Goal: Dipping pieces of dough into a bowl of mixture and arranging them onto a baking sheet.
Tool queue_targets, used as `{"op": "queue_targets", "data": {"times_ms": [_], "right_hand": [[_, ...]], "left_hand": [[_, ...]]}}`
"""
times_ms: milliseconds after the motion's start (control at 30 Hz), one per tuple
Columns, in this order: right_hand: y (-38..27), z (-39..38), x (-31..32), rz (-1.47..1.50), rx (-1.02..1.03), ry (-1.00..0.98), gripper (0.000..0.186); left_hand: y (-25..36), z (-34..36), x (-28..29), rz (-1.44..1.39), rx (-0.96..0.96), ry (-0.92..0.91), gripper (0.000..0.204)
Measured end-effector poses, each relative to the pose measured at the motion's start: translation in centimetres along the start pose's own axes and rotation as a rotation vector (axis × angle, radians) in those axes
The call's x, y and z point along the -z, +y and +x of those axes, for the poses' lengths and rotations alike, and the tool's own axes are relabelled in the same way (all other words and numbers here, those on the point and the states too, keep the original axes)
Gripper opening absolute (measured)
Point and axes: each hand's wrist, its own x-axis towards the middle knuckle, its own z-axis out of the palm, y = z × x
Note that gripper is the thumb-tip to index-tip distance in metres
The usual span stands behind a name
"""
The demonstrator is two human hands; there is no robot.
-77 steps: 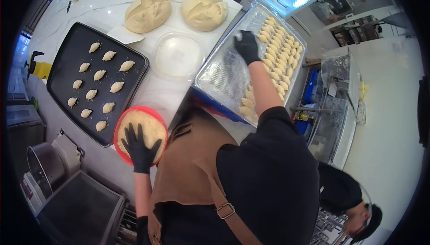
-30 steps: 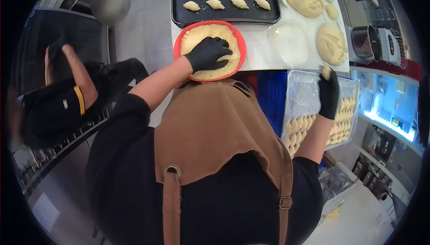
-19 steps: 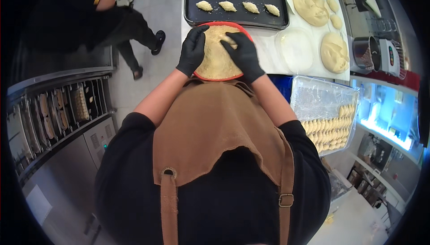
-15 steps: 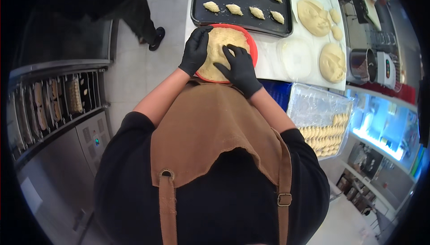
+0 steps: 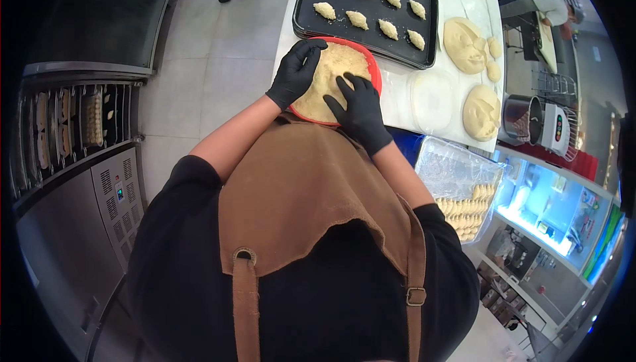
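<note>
A round red bowl (image 5: 375, 74) sits at the table's near edge against my brown apron. Pale yellow, crumbly stuff (image 5: 341, 64) fills it. My left hand (image 5: 295, 74), in a black glove, is closed over the bowl's left rim, its fingertips at the far left side. My right hand (image 5: 361, 110), also black-gloved, lies over the right part of the bowl. Its thumb and fingers are apart, with the tips touching the crumbs. Whether a piece lies beneath those fingertips is hidden. Just beyond the bowl, a black baking tray (image 5: 331, 14) carries rows of crumb-coated, pointed dough pieces (image 5: 356, 19).
Right of the tray lie large dough lumps (image 5: 481, 111) and smaller balls (image 5: 493, 70). A clear, shallow container (image 5: 434, 100) is nearer me. At my right, a plastic-covered tray (image 5: 457, 156) holds rows of small pieces. A tray rack (image 5: 73, 130) stands left; other people are farther off.
My view has turned slightly, shifting the surroundings. My right hand's fingers have moved a little rightward and nearer over the crumbs. My left hand stays at the rim.
</note>
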Motion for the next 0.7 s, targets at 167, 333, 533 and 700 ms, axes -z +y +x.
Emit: {"op": "queue_targets", "data": {"times_ms": [167,333,533,700], "right_hand": [[0.4,0.2,-0.5,0.244,-0.279,-0.066,0.043],[2.3,2.1,-1.0,0.547,-0.520,-0.016,0.044],[6.0,1.5,0.3,1.069,-0.525,-0.278,0.036],[5.6,1.7,1.2,0.785,-0.338,-0.302,0.038]], "left_hand": [[0.2,0.1,0.0,0.018,0.007,-0.028,0.029],[0.9,0.2,0.8,0.150,-0.142,-0.117,0.036],[4.3,0.6,0.9,0.776,-0.621,-0.429,0.047],[3.3,1.4,1.1,0.816,-0.579,-0.301,0.055]]}}
